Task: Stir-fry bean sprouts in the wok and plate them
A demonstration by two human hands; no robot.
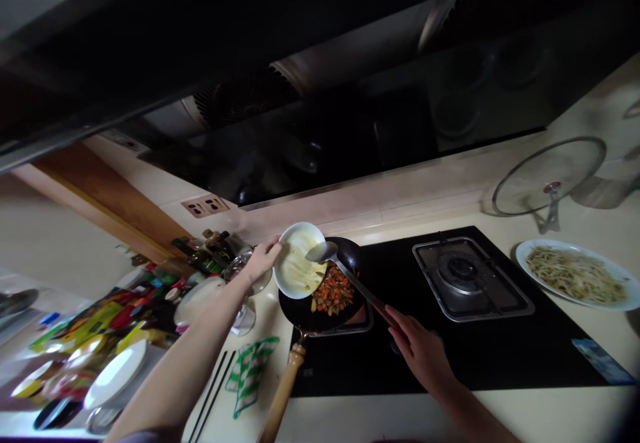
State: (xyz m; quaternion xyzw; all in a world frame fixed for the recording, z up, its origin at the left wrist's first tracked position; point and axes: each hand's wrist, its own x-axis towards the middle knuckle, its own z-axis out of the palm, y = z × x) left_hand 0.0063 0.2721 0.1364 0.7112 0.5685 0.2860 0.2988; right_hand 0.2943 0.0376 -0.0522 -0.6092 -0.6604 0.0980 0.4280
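My left hand (263, 260) grips the rim of a white plate (296, 271), which is tilted over a black wok (293, 313). Yellowish liquid residue coats the plate's face. Chopped orange and yellow-green food (334, 291) lies in the wok, just below the plate's lower right edge. My right hand (417, 346) is closed around the handle of a metal cooking spoon (324, 252), whose bowl is at the plate's face; whether it touches I cannot tell. The wok sits on the left burner, its wooden handle (283, 390) pointing toward me.
A bare right burner (461, 273) is on the black stove. At right are a plate of bean sprouts (575, 273) and a glass lid (550, 176). A green striped cloth (251, 373) and chopsticks (213, 396) lie left, near bottles (215, 253). The dark range hood (340, 130) hangs low above.
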